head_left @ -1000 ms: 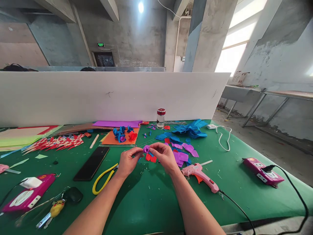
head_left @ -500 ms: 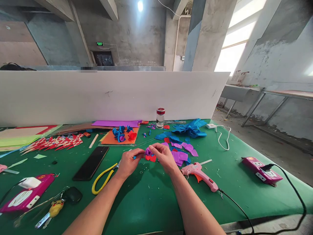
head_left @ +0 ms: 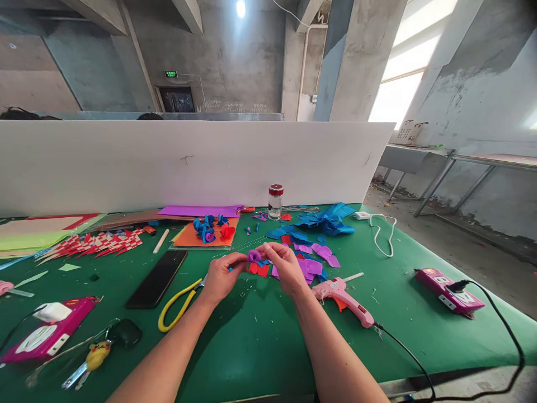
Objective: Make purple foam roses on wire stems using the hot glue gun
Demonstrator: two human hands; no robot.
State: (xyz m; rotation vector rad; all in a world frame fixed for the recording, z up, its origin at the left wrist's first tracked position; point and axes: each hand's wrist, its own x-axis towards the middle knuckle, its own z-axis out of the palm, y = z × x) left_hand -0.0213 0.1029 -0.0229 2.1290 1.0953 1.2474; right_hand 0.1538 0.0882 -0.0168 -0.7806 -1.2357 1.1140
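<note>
Both hands, left (head_left: 221,275) & right (head_left: 286,265), pinched a part-rolled purple rosette (head_left: 254,256) above the green table (head_left: 260,341), w/ finished blue flowers (head_left: 205,229) set aside, loose purple petals (head_left: 309,265) apparently yet unused.

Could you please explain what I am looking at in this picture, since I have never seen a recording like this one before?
There is no machine here: a person wears a camera on the head, so this one view looks forward and down at their own two bare arms. The left hand and right hand meet over a green table and together pinch a small purple rolled flower. Around them lie purple and blue cut pieces, a pink glue gun with its cord, yellow-handled pliers, a black phone, a small glass jar, and finished blue and red flowers on an orange sheet. A white board stands along the far edge of the table.
</note>
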